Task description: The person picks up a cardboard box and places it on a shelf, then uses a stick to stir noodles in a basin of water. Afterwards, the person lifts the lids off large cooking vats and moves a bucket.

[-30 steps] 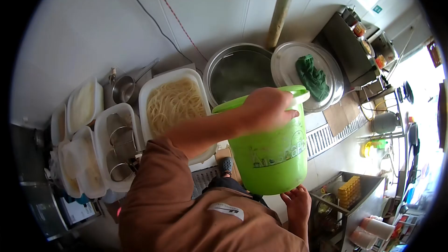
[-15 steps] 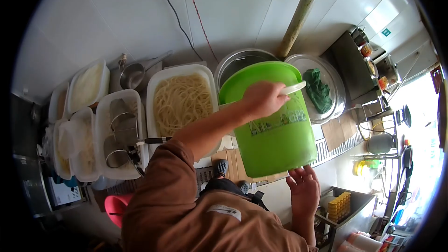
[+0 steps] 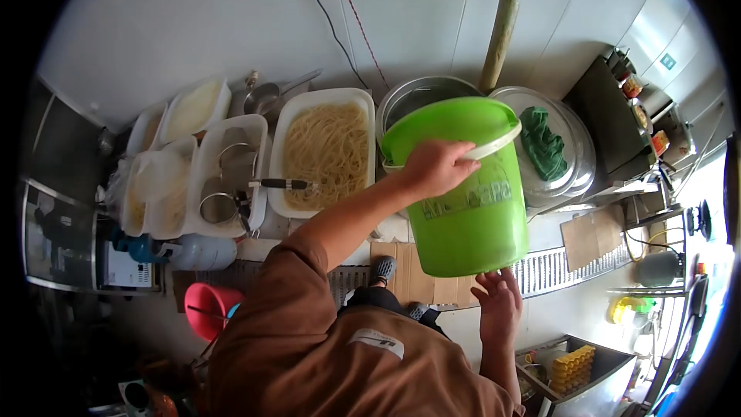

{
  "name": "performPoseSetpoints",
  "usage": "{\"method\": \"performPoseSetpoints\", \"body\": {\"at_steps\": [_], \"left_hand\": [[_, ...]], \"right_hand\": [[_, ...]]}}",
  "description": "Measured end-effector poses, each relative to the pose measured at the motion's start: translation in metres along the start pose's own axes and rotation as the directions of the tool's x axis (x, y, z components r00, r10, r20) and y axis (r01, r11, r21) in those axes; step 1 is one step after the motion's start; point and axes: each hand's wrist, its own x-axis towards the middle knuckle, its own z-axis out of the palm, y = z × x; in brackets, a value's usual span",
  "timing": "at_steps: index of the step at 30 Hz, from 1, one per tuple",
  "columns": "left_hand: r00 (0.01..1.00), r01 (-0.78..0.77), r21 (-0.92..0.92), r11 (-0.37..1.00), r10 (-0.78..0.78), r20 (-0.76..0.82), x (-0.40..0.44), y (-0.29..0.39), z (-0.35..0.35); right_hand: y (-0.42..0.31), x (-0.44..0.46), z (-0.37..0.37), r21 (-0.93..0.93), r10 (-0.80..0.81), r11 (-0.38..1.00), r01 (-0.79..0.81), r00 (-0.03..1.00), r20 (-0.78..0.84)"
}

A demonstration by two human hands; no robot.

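Note:
A green plastic bucket (image 3: 471,239) with worn lettering is tipped toward the wall over a large round steel pot (image 3: 394,100). My left hand (image 3: 440,170) is closed around the bucket's white handle (image 3: 498,144). At the bucket's bottom edge is my right hand (image 3: 500,305), fingers apart and bent, the tips touching or nearly touching the base. What is inside the bucket is hidden. To its right, a dark green cloth (image 3: 543,144) lies on a round metal lid (image 3: 580,156).
Left of the pot stands a white tub (image 3: 282,162) of noodles (image 3: 328,150). Strainers (image 3: 220,207) with black handles rest over the neighbouring tub. A wooden pole (image 3: 505,23) leans by the wall. A pink bucket (image 3: 208,309) and cardboard (image 3: 397,262) are on the floor.
The view has shifted, so the surroundings sit further right. The bucket hangs slightly more upright, its handle now showing more. Both hands keep about the same places on it.

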Motion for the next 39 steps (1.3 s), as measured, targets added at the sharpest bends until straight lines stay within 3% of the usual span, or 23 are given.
{"method": "performPoseSetpoints", "body": {"at_steps": [1,4,9,11,15,17,18,19,21,23,24,25,27,30,34,35,36,37,38,39], "left_hand": [[1.0,0.002,0.018,1.0,-0.002,0.004,-0.009,0.017,0.003],[0.986,-0.131,0.111,0.985,0.117,0.123,-0.04,0.052,0.013],[0.96,-0.101,0.102,0.99,0.07,0.269,-0.1,0.12,0.007],[0.959,-0.111,0.133,0.985,0.071,0.273,-0.124,0.139,-0.003],[0.961,0.012,0.173,0.985,-0.06,0.271,-0.176,0.16,-0.03],[0.956,0.074,0.211,0.975,-0.129,0.264,-0.201,0.167,-0.048],[0.929,0.18,0.232,0.956,-0.242,0.28,-0.215,0.169,-0.059],[0.89,0.283,0.252,0.926,-0.351,0.291,-0.228,0.17,-0.068],[0.873,0.366,0.248,0.897,-0.423,0.241,-0.258,0.159,-0.085],[0.731,0.547,0.305,0.78,-0.622,0.282,-0.292,0.139,-0.104],[0.661,0.617,0.317,0.72,-0.693,0.288,-0.308,0.13,-0.112],[0.652,0.632,0.315,0.708,-0.706,0.277,-0.325,0.117,-0.117],[0.483,0.743,0.337,0.578,-0.812,0.328,-0.359,0.087,-0.124],[0.4,0.817,0.329,0.473,-0.877,0.265,-0.419,0.026,-0.133],[0.405,0.83,0.344,0.44,-0.898,0.171,-0.506,-0.084,-0.152],[0.364,0.824,0.412,0.388,-0.921,0.139,-0.52,-0.111,-0.16],[0.324,0.811,0.478,0.337,-0.939,0.113,-0.532,-0.137,-0.166],[0.263,0.819,0.5,0.283,-0.958,0.111,-0.543,-0.164,-0.173],[0.274,0.791,0.542,0.282,-0.957,0.098,-0.553,-0.191,-0.18],[0.283,0.767,0.578,0.279,-0.955,0.086,-0.565,-0.217,-0.183]], "right_hand": [[0.009,-0.008,-0.022,-0.056,0.042,0.997,-0.044,0.999,-0.033],[0.055,-0.019,-0.09,0.028,0.221,0.975,-0.22,0.973,-0.072],[0.119,-0.022,-0.172,0.034,0.5,0.865,-0.501,0.866,0.02],[0.152,-0.022,-0.2,-0.061,0.505,0.863,-0.501,0.859,0.084],[0.182,-0.026,-0.205,-0.03,0.712,0.702,-0.711,0.702,0.013],[0.219,-0.029,-0.212,-0.261,0.724,0.689,-0.677,0.663,0.191],[0.229,-0.033,-0.208,-0.552,0.612,0.758,-0.348,0.671,0.418],[0.24,-0.032,-0.202,-0.561,0.633,0.745,-0.362,0.65,0.422],[0.26,-0.026,-0.178,-0.634,0.861,0.429,-0.644,0.502,0.073],[0.285,-0.02,-0.17,-0.773,0.823,0.452,-0.445,0.542,0.17],[0.29,-0.02,-0.162,-0.734,0.81,0.5,-0.458,0.547,0.21],[0.293,-0.019,-0.156,-0.711,0.826,0.486,-0.507,0.532,0.186],[0.295,-0.014,-0.156,-0.668,0.812,0.525,-0.527,0.546,0.207],[0.286,-0.009,-0.161,-0.784,0.785,0.37,-0.498,0.619,-0.023],[0.292,-0.001,-0.231,-0.828,0.659,0.237,-0.508,0.711,-0.247],[0.281,-0.007,-0.24,-0.837,0.598,0.242,-0.491,0.755,-0.27],[0.311,0.002,-0.319,-0.861,0.592,0.269,-0.432,0.779,-0.206],[0.282,-0.01,-0.314,-0.68,0.565,0.427,-0.595,0.763,-0.313],[0.296,-0.017,-0.373,-0.933,0.489,0.25,-0.26,0.865,-0.11],[0.282,-0.035,-0.371,-0.945,0.4,0.247,-0.217,0.911,-0.104]]}}
